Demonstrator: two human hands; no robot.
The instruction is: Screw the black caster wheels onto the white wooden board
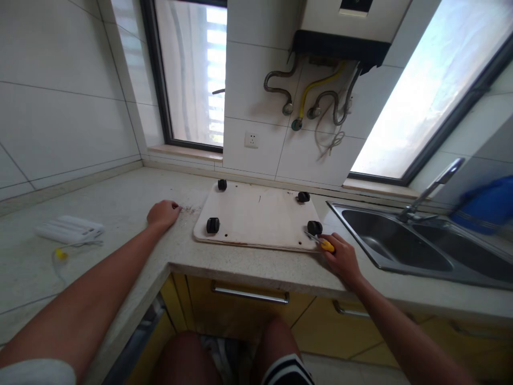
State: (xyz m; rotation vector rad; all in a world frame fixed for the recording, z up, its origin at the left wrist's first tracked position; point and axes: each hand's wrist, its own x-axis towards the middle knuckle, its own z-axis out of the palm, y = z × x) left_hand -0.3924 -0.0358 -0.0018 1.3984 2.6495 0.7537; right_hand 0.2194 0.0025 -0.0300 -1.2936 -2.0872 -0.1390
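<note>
A white board [260, 216] lies flat on the countertop with a black caster near each corner, among them the front right caster [315, 228] and the front left caster [212, 225]. My right hand [340, 258] is closed round the yellow handle of a screwdriver [327, 245]. Its metal shaft points left over the board, its end close beside the front right caster; whether it touches a screw is too small to tell. My left hand [163, 215] rests on the counter left of the board, fingers curled together beside reddish-brown crumbs [188, 209]. What those fingers hold, if anything, is hidden.
A white power bank [72, 229] with a cable lies at the left on the countertop [256, 267]. To the right is a double steel sink [395, 240] with a faucet [433, 187]. A water heater [348, 32] with hoses hangs above. Yellow drawers [248, 313] stand below, against my knees.
</note>
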